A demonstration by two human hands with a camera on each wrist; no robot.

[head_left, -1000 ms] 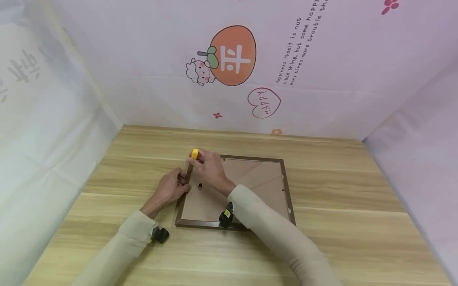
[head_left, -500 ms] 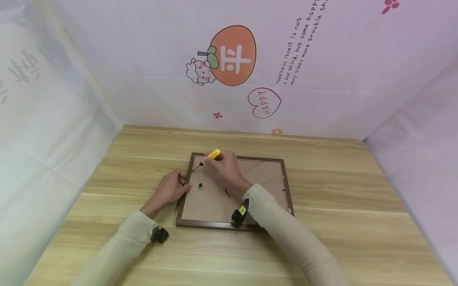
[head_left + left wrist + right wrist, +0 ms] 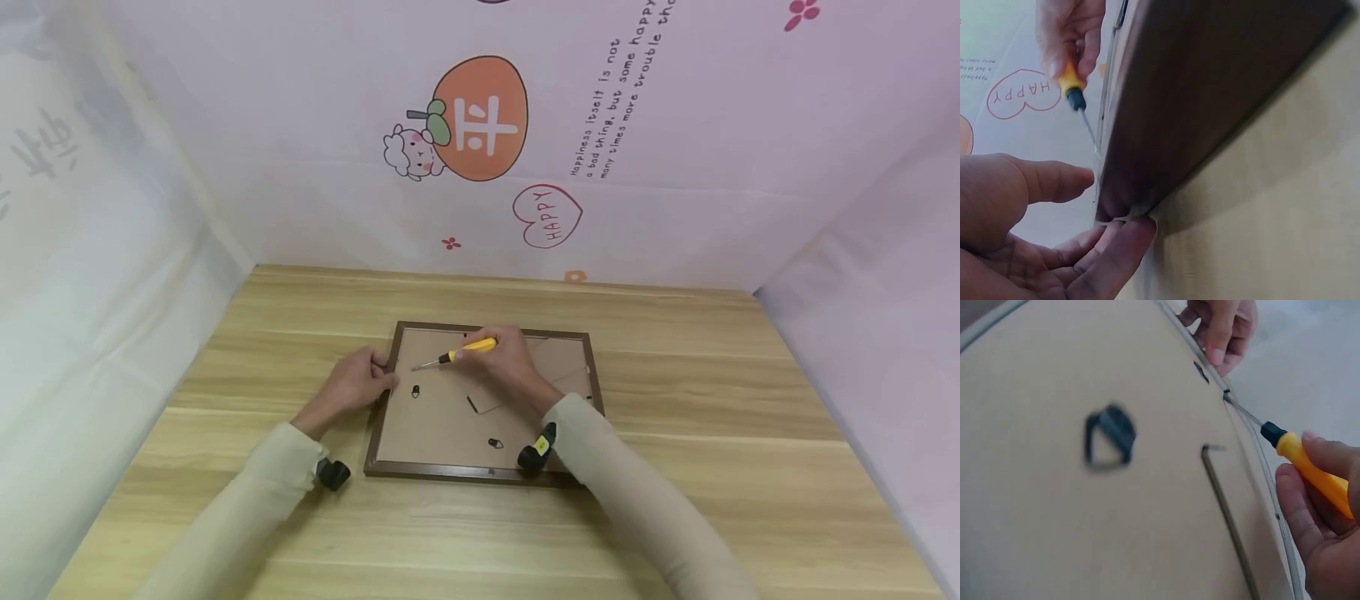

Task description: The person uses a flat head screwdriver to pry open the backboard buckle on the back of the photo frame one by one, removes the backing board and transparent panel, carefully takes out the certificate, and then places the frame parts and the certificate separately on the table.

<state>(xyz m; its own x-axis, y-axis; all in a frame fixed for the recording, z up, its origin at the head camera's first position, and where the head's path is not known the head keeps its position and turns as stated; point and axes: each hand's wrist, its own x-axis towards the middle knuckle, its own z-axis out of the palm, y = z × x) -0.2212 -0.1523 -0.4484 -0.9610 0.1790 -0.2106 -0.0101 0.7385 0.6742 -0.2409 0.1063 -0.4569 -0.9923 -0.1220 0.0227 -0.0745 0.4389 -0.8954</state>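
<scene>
A brown picture frame (image 3: 442, 472) lies on the table, its beige backing board (image 3: 438, 425) facing up. The left hand (image 3: 352, 387) grips the frame's left side; in the left wrist view its fingers are at the frame's edge and its thumb points toward the back. The right hand (image 3: 506, 358) holds a screwdriver by its yellow handle (image 3: 1316, 465). The dark collar and thin metal shaft (image 3: 425, 365) point left over the board, near the left side. Whether the tip touches the board is unclear. Black hanging rings (image 3: 416, 390) are fixed to the board.
The wood-grain table (image 3: 675, 500) stretches around the frame on all sides. White printed sheeting (image 3: 337, 200) stands along the back and both sides. A dark slot (image 3: 472, 404) marks the board's middle. Each wrist bears a small black camera (image 3: 332, 473).
The right hand has moved rightward and toward the person, with the screwdriver now lower and its shaft in view. The left hand stays at the frame's left side. The head view has shifted slightly.
</scene>
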